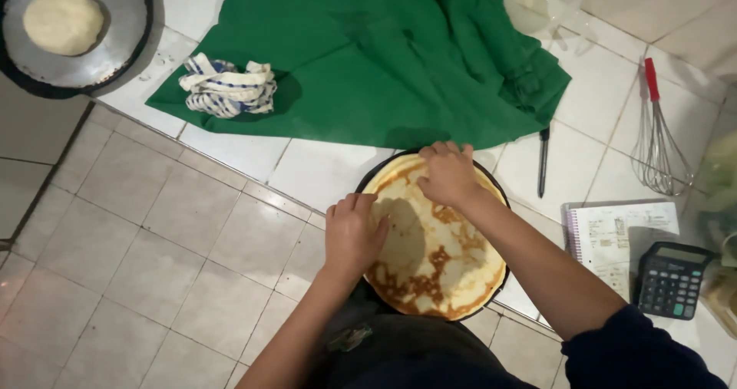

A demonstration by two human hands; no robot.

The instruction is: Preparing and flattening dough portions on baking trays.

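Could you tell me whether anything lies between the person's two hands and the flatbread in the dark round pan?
Nothing visible does. Both the left hand and the right hand already rest directly on the browned flatbread in the dark round pan. The green cloth lies beyond the pan, clear of both hands.

Your left hand (351, 234) grips the near-left edge of the browned flatbread (436, 255) lying in the dark round pan (367, 180), while your right hand (449, 174) presses fingers-down on its far edge, both touching the bread. Behind the pan there's a green cloth (384, 59) spread on the white tiled counter (322, 170) w/ a blue-and-white rag (228, 87) on its left part, and a dough ball (63, 21) sits in a metal pan (115, 51) at far left. To the right: a pen, prob. (543, 161), a red-handled whisk (657, 140), a spiral notebook (618, 239) and a black calculator (672, 278) just beside it.
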